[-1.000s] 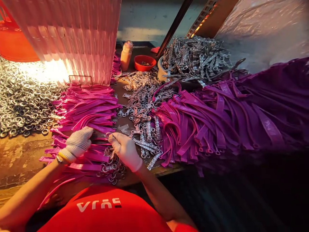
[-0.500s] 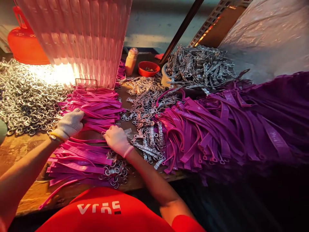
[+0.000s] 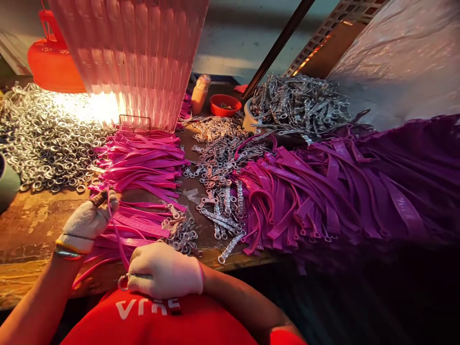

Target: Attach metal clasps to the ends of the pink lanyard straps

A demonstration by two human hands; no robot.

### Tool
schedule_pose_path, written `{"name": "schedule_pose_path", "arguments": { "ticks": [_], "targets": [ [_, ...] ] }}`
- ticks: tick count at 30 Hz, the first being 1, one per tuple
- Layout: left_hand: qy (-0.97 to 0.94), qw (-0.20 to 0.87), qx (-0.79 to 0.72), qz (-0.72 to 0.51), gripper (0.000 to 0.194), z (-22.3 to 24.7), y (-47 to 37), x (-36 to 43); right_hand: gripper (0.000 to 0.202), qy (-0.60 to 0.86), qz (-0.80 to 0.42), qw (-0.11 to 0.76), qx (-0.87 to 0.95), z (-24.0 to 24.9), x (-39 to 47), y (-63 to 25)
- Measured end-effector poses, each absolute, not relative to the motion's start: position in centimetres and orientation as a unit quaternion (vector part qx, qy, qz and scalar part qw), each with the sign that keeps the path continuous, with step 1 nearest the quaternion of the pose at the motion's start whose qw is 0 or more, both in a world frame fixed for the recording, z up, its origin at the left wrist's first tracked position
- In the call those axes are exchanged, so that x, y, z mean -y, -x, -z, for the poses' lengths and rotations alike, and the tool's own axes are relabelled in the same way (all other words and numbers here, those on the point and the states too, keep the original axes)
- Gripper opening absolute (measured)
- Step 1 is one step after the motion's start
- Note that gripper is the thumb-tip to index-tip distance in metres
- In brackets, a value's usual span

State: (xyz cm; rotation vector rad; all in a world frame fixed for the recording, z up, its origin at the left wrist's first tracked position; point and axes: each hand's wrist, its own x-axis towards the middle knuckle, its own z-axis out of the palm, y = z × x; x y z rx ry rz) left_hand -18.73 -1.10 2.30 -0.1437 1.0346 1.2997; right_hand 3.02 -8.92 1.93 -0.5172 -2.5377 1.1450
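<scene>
A single pink strap (image 3: 117,235) runs between my two gloved hands. Its upper end is pinched by the fingertips of my left hand (image 3: 86,220), above the table's front edge. Close to my red shirt, my right hand (image 3: 163,269) is closed on a metal ring (image 3: 122,282) that sticks out past its fingers; the strap's lower end disappears at these fingers. Behind the hands lie a lower pile of pink straps (image 3: 143,220) with metal pieces (image 3: 181,235) at their right ends and an upper pile of pink straps (image 3: 143,158).
Loose metal rings (image 3: 53,143) are heaped at left under a red lamp (image 3: 55,64). A ribbed panel (image 3: 140,57) stands behind the straps. Metal links (image 3: 226,191) lie mid-table, and purple straps (image 3: 305,191) cover the right. A red bowl (image 3: 225,106) and a bottle (image 3: 200,93) stand behind.
Both hands have come off the strap piles toward my body, the right one farther. One strap is now stretched between them, and a ring shows at my right hand.
</scene>
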Motion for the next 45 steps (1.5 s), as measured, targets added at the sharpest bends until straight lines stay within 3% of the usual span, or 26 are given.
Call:
{"name": "schedule_pose_path", "arguments": {
  "ticks": [3, 6, 12, 21, 24, 30, 35, 39, 42, 45],
  "targets": [
    [-0.056, 0.653, -0.475, -0.587, 0.023, -4.3, 19.1, 2.9, 0.014, 0.205, -0.403, 0.205, 0.868, -1.6, 8.9, -3.2],
    [-0.211, 0.646, -0.481, -0.554, 0.013, -5.0, 18.2, 5.4, 0.015, 0.341, -0.354, 0.250, 0.834, -1.9, 8.6, -3.6],
    [-0.395, 0.642, -0.495, -0.432, 0.030, -3.7, 15.6, 8.7, 0.026, 0.423, -0.211, 0.327, 0.819, -2.1, 8.1, -3.7],
    [-0.387, 0.673, -0.513, -0.366, 0.048, -2.0, 14.4, 10.1, 0.018, 0.426, -0.009, 0.205, 0.881, -2.2, 9.4, -3.3],
    [-0.446, 0.621, -0.547, -0.342, 0.047, -1.6, 14.5, 10.9, 0.015, 0.417, 0.022, 0.167, 0.893, -1.9, 9.9, -3.2],
    [-0.682, 0.384, -0.556, -0.279, 0.024, 0.0, 15.5, 11.6, 0.008, 0.402, -0.017, 0.155, 0.902, -0.2, 9.7, -2.8],
    [-0.678, 0.458, -0.531, -0.220, 0.018, 0.8, 16.0, 11.2, 0.013, 0.421, -0.013, 0.188, 0.887, 0.8, 9.6, -2.6],
    [-0.608, 0.511, -0.534, -0.289, 0.014, 0.2, 15.6, 11.0, 0.027, 0.412, -0.096, 0.181, 0.888, -0.7, 9.5, -3.8],
    [-0.590, 0.498, -0.551, -0.316, 0.020, 0.0, 15.1, 11.0, 0.054, 0.421, -0.151, 0.116, 0.887, -1.9, 8.9, -4.4],
    [-0.648, 0.443, -0.550, -0.284, 0.015, 0.4, 14.9, 11.2, 0.039, 0.451, -0.167, 0.040, 0.876, -2.0, 8.2, -4.3]
  ]
}}
